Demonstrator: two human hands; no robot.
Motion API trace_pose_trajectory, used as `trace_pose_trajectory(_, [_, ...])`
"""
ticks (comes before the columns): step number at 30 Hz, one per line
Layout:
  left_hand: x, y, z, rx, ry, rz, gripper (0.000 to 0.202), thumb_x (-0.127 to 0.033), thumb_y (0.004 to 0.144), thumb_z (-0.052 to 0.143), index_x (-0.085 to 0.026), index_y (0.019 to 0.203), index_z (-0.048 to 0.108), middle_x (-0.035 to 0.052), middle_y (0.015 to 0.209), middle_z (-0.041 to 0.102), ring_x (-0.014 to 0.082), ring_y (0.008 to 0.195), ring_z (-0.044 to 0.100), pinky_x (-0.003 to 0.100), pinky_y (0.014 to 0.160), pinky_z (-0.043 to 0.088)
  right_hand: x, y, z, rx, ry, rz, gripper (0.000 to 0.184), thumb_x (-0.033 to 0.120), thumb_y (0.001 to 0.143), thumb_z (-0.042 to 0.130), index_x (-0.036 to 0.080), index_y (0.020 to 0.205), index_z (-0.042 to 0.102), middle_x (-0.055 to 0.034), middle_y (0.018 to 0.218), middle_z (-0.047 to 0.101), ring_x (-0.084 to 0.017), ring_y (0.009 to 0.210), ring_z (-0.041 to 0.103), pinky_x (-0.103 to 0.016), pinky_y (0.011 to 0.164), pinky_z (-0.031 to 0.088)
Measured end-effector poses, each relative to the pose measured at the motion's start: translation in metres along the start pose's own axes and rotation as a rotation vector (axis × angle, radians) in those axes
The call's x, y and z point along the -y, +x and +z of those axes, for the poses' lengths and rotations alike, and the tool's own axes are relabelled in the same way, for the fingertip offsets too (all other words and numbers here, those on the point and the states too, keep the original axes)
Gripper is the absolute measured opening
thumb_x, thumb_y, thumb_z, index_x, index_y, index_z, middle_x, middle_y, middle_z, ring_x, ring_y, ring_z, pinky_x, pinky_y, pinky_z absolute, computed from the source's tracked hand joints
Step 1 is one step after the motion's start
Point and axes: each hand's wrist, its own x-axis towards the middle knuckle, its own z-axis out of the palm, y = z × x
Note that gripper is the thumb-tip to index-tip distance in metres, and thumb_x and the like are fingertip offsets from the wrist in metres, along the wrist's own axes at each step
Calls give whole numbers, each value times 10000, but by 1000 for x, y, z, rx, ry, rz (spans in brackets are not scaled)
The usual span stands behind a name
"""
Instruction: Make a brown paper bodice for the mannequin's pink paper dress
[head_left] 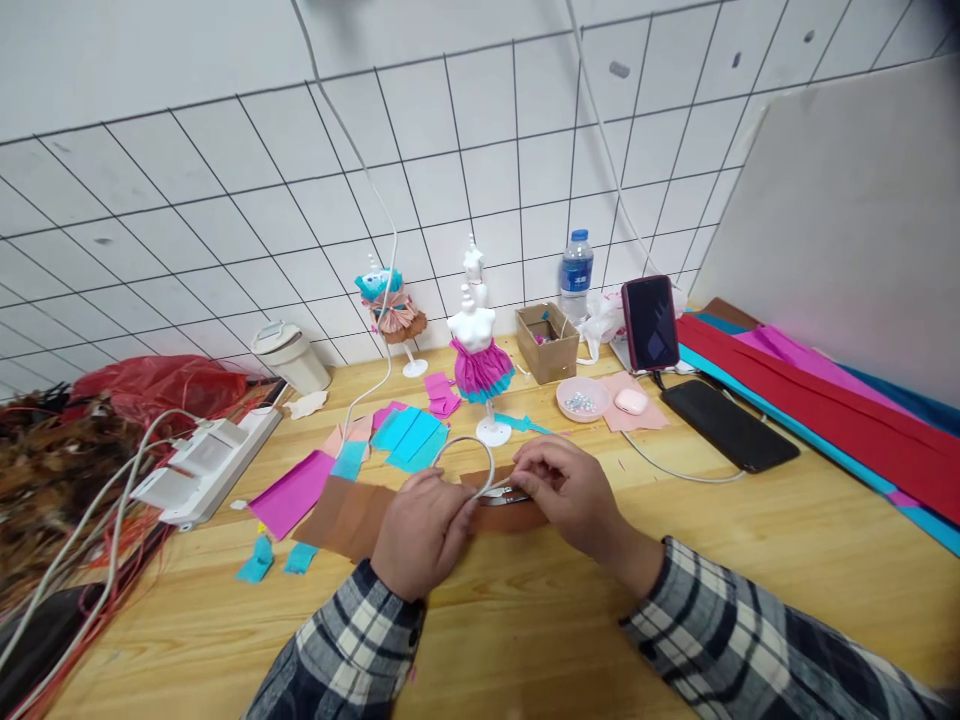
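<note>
Between my hands is a thin whitish ring (493,462) that looks like a narrow roll of tape. My left hand (424,530) is closed on its lower left side. A thin strip runs from the ring to my right hand (566,490), whose thumb and fingers pinch its end. Just beneath lie small metal scissors (504,496), partly hidden by my hands. Brown crepe paper (346,518) spreads under both hands on the wooden table. Behind them stands a small white mannequin (474,325) in a magenta skirt (480,370) with a blue hem.
Blue paper pieces (414,436) and a magenta sheet (292,493) lie left. A dressed mannequin (394,310), cardboard box (547,355), water bottle (576,270) and bead dish (583,400) stand behind. Right are a phone (649,325), black power bank (729,424) and red paper (825,420). A power strip (214,470) sits left.
</note>
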Motion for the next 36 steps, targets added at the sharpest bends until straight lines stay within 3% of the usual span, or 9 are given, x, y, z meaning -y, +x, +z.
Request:
trace_pose_trajectory(2, [6, 0, -6, -14, 20, 10, 238, -208, 947, 398, -195, 938, 636, 18, 773, 698, 170, 725, 624, 422, 946, 411, 0, 4, -5, -21, -5, 37, 109, 264, 841, 613, 203, 752, 629, -24, 802, 647, -137, 628, 520, -257, 578, 422])
trace_pose_trajectory(4, [13, -1, -11, -26, 46, 13, 233, -199, 939, 399, -193, 929, 632, 13, 747, 688, 169, 716, 619, 422, 970, 401, -1, 7, -10, -38, -22, 84, 114, 269, 836, 604, 198, 748, 623, -16, 785, 631, -129, 606, 485, -258, 584, 401])
trace_pose_trajectory(10, [25, -5, -14, -26, 30, 4, 245, -229, 937, 404, -186, 892, 642, 41, 739, 681, 196, 725, 597, 359, 811, 463, -12, 11, -17, -44, 23, 233, 167, 343, 812, 601, 191, 756, 640, -15, 759, 627, -138, 623, 487, -259, 588, 382])
trace_pose_trajectory(17, [24, -7, -8, 17, -67, -163, 278, -292, 935, 431, -187, 801, 651, 29, 650, 642, 171, 643, 581, 295, 642, 415, -22, 10, -20, 4, -8, 320, 216, 400, 786, 627, 185, 772, 651, 16, 645, 563, -128, 562, 445, -256, 546, 356])
trace_pose_trajectory(20, [24, -7, -5, 43, -104, -255, 302, -313, 924, 426, -188, 763, 649, 26, 631, 634, 168, 637, 582, 282, 633, 403, -17, 8, -18, 11, -55, 244, 189, 366, 826, 582, 191, 764, 622, 1, 700, 592, -137, 591, 477, -264, 568, 382])
trace_pose_trajectory(28, [24, -6, -3, 22, -266, -501, 354, -385, 917, 406, -193, 736, 641, -19, 613, 616, 141, 604, 581, 243, 588, 384, 6, -4, -11, -61, -152, -203, 127, 232, 924, 516, 221, 801, 544, -36, 839, 626, -184, 821, 589, -310, 756, 460])
trace_pose_trajectory(30, [34, -8, -4, -17, -238, -592, 361, -400, 913, 407, -196, 726, 638, -17, 626, 626, 148, 619, 585, 246, 594, 392, 9, -7, -15, -150, -157, -237, 134, 241, 931, 512, 226, 802, 544, -42, 846, 622, -193, 844, 593, -326, 777, 465])
trace_pose_trajectory(33, [61, -15, -4, -75, -113, -736, 376, -409, 922, 380, -210, 787, 669, 11, 749, 691, 184, 739, 614, 272, 669, 435, 7, -7, -24, -253, -94, -78, 151, 303, 908, 564, 220, 782, 572, -59, 880, 623, -206, 878, 587, -308, 693, 464])
trace_pose_trajectory(36, [81, -19, -1, 60, 60, -632, 379, -417, 921, 402, -206, 991, 708, 90, 1017, 704, 272, 984, 594, 387, 875, 450, 0, -4, -29, 20, 204, 209, 219, 398, 850, 643, 204, 759, 599, -52, 871, 640, -161, 719, 559, -255, 536, 410])
